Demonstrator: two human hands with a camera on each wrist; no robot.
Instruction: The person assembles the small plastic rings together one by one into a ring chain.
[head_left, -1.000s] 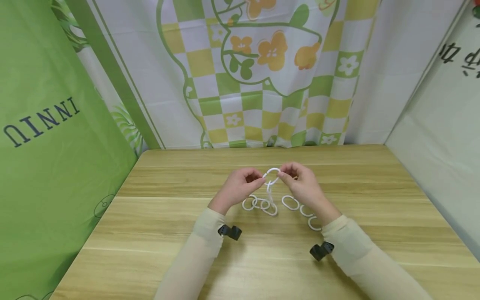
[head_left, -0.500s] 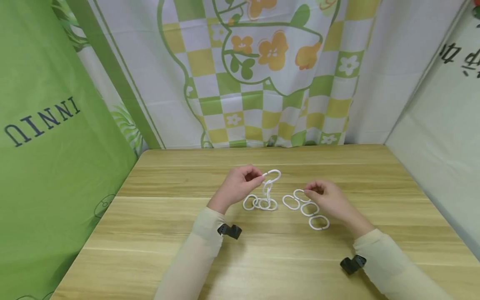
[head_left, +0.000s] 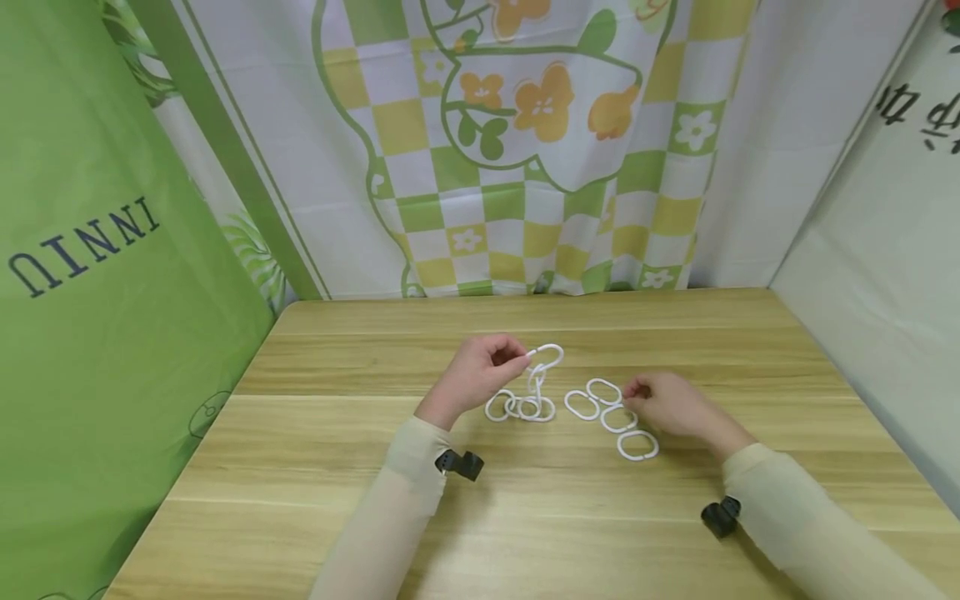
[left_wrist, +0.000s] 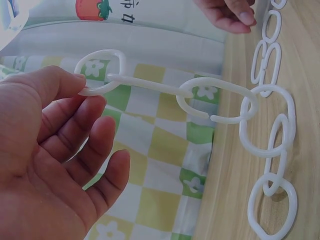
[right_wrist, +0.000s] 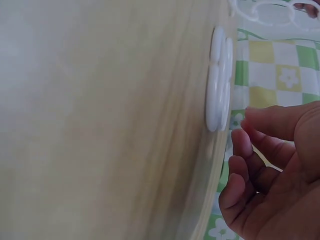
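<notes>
Right hand, head view: the right hand [head_left: 671, 406] is a little farther right than half a second ago and sits just beside the loose links [head_left: 617, 405]; whether it touches them I cannot tell from here.
Left hand, head view: the left hand [head_left: 480, 367] has barely moved, its thumb and fingertips pinching the end link [head_left: 553, 345] above the table [head_left: 562, 525].
Chain, head view: the chain [head_left: 537, 385] hangs from that link, its lower part on the table, left of the loose links.
Loose links, head view: four lie close together on the table, none visibly threaded through another.
Chain, left wrist view: six links are joined in a row, counting the pinched one; the third shows a small gap in its side.
Progress, left wrist view: six joined and four loose; I judge the linking past halfway by count, with those four left.
Right hand, right wrist view: fingers bent loosely, thumb tip close to the forefinger, nothing seen between them; the loose links appear apart from it.
</notes>
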